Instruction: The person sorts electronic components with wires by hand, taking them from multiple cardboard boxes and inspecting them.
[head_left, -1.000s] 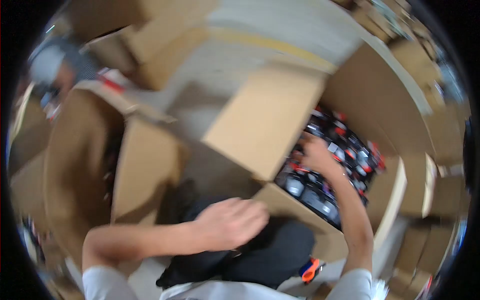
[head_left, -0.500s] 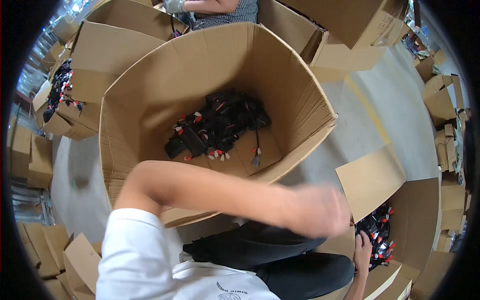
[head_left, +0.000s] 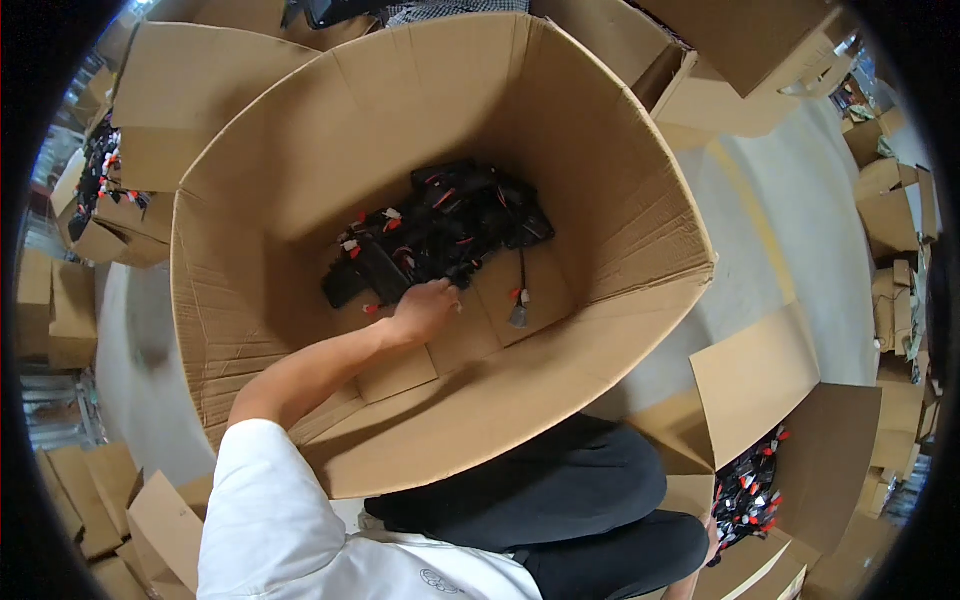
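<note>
My left hand (head_left: 425, 310) is down inside a large cardboard box (head_left: 600, 345), at the near side of a heap of black wired packs (head_left: 450, 225). Its fingers are bent down against the packs, and what they grip, if anything, is hidden. The packs are dark and flat-sided, with thin leads ending in small red and white connectors. One lead (head_left: 522, 270) trails off to the heap's right, with a grey plug at its end. My right hand (head_left: 711, 540) shows only as a sliver past my knee, beside a smaller open box of similar connectors (head_left: 748, 485); its fingers are hidden.
A raised cardboard flap (head_left: 755, 375) stands between the large box and the smaller one. Other cartons (head_left: 215, 100) crowd the far side. More black leads (head_left: 100, 180) fill a box at the far left. A yellow line (head_left: 755, 215) runs along the grey floor.
My left arm has swung from the right, across my lap, into the large box down to the heap. My right hand has sunk mostly out of sight. The view has shifted slightly.
</note>
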